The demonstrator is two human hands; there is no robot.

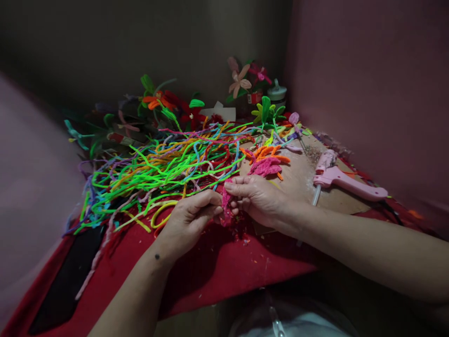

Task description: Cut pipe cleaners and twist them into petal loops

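Observation:
Between my two hands is a pink pipe cleaner petal (227, 200), pinched from both sides above the front of the red cloth. My left hand (196, 213) has its fingers closed on the left side of it. The fingers of my right hand (257, 196) are closed on its right and upper side, so part of the petal is hidden. Just beyond my right hand, several pink petals (265, 166) lie on a piece of cardboard (296, 173). Orange petals (268, 153) rest right behind them.
Loose pipe cleaners (164, 164) in many colours are heaped at the left and middle. A pink glue gun (345, 178) lies on the cardboard at the right. A dark phone-like slab (66, 281) is at the front left. Pipe cleaner flowers (240, 82) stand at the back near a lidded jar (277, 91).

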